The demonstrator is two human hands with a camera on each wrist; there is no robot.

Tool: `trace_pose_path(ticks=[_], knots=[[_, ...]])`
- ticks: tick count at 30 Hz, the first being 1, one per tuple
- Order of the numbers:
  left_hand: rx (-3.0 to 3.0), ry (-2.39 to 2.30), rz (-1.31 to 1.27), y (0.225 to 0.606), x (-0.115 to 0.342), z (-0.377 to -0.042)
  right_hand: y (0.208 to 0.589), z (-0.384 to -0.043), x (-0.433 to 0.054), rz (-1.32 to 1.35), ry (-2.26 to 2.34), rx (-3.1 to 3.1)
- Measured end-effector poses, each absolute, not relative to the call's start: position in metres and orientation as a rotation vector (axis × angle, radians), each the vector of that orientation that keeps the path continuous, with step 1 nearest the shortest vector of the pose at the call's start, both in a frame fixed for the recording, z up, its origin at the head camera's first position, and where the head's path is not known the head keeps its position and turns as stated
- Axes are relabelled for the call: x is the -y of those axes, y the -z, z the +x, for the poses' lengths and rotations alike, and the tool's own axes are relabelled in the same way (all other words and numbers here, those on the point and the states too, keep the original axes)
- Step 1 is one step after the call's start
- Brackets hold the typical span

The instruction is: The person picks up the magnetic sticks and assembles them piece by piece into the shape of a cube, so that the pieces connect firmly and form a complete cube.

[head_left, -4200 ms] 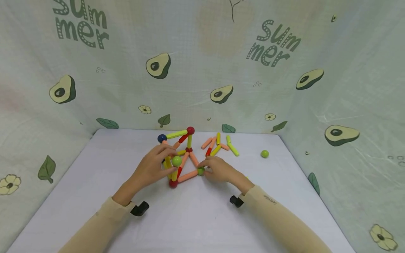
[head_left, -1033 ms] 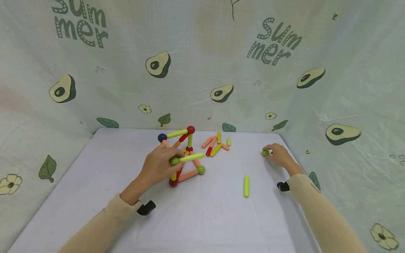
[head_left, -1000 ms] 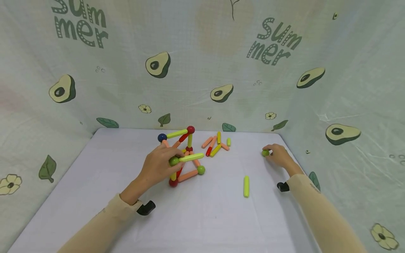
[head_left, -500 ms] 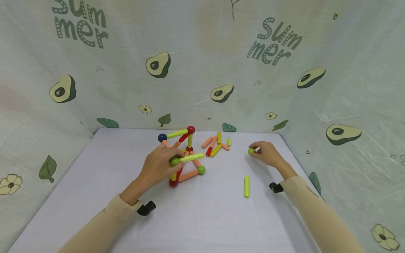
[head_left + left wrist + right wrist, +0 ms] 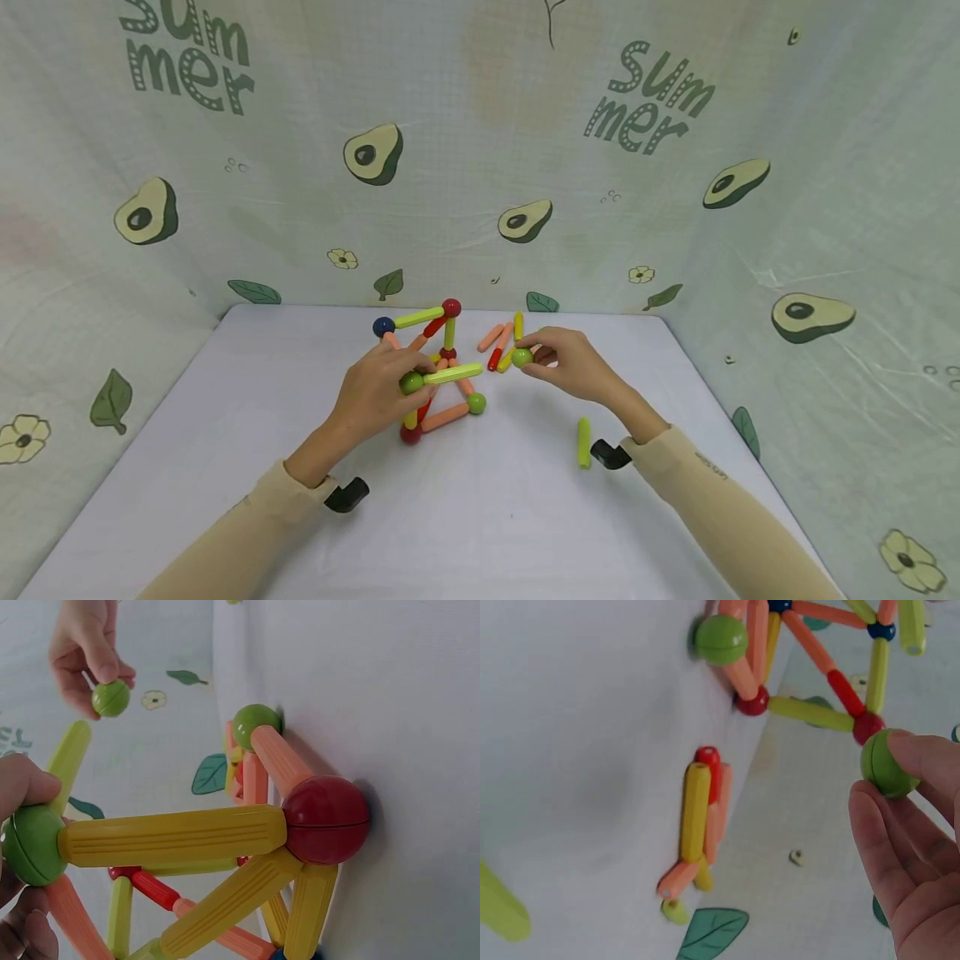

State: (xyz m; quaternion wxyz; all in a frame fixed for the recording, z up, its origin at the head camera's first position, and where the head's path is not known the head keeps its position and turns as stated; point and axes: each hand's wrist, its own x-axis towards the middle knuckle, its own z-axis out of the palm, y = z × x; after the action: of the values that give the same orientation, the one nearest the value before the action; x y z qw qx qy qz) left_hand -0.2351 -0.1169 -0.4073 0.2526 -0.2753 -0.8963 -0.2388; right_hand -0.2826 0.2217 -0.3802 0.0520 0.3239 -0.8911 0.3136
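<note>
The ball-and-stick frame [image 5: 446, 415] stands on the white surface [image 5: 480, 508], a little left of the middle in the head view. Its sticks are pink, yellow, red and lime; it has a dark blue ball [image 5: 383, 327] and a red top ball [image 5: 452, 307] at upper corners, and a green corner ball [image 5: 476, 403] low on the right side. The left hand [image 5: 378, 385] is at the left part of the frame, and its grip grasps a green upper ball [image 5: 411, 382]. From this ball a lime bar [image 5: 452, 374] goes out to the right. The right hand [image 5: 573, 364] is raised near the loose sticks [image 5: 496, 359], and its grip pinches a second green ball [image 5: 522, 357], which is apart from the frame. A single lime stick [image 5: 584, 442] lies on the surface, nearer to the person.

In the left wrist view, the left hand holds the green upper ball at the edge of the view. A yellow stick [image 5: 172, 836] joins it to a red lower ball [image 5: 328, 819]. The lime bar points towards the second green ball, with a gap between them.

In the right wrist view, the right hand has the second green ball between its thumb and fingers. The red top ball shows behind it. The loose sticks lie close together on the surface.
</note>
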Motion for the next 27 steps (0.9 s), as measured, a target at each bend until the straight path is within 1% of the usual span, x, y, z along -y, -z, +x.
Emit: trace_pose_path(ticks=[12, 27], knots=[[2.422, 0.668, -0.754, 0.408, 0.117, -0.236, 0.377, -0.276, -0.181, 1.169, -1.112, 2.621], [2.412, 0.564, -0.772, 0.407, 0.113, -0.238, 0.381, -0.277, -0.168, 1.175, -1.097, 2.578]])
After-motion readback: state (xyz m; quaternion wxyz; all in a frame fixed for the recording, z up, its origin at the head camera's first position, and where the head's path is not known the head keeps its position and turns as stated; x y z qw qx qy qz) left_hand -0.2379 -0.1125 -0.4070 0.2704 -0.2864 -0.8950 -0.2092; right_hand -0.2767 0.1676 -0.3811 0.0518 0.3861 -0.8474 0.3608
